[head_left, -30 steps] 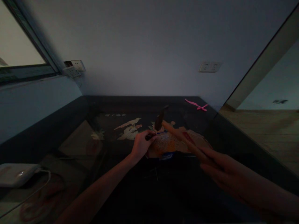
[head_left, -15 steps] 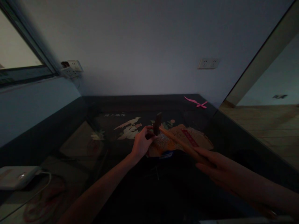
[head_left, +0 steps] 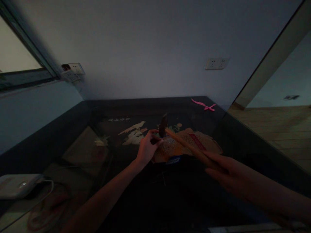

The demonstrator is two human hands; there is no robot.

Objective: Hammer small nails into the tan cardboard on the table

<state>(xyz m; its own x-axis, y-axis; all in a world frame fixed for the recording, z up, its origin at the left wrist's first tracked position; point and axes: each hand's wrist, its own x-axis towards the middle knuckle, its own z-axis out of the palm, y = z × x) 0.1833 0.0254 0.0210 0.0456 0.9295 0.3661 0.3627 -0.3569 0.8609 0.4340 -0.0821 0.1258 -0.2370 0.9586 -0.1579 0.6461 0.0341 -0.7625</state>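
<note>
In the head view my right hand (head_left: 224, 166) is wrapped round the wooden handle of a hammer (head_left: 181, 140). The dark hammer head (head_left: 163, 125) is over the far side of a flat tan piece (head_left: 188, 142) with a speckled pattern, a red strip and a blue patch. At that piece's left end, my left hand (head_left: 148, 145) holds thumb and forefinger curled towards each other, right beside the hammer head. What lies between those fingertips is too small and dark to make out.
The dark glossy table (head_left: 136, 106) bears a printed bird (head_left: 133, 132). A pink ribbon (head_left: 207, 107) lies near its far right corner. To the left is a white box-shaped device (head_left: 20, 185) with a cable. Wall sockets (head_left: 217, 63) sit above the table.
The hammer head has shifted slightly and changed its tilt, and my right hand has moved a little with the handle. My left hand stays in place.
</note>
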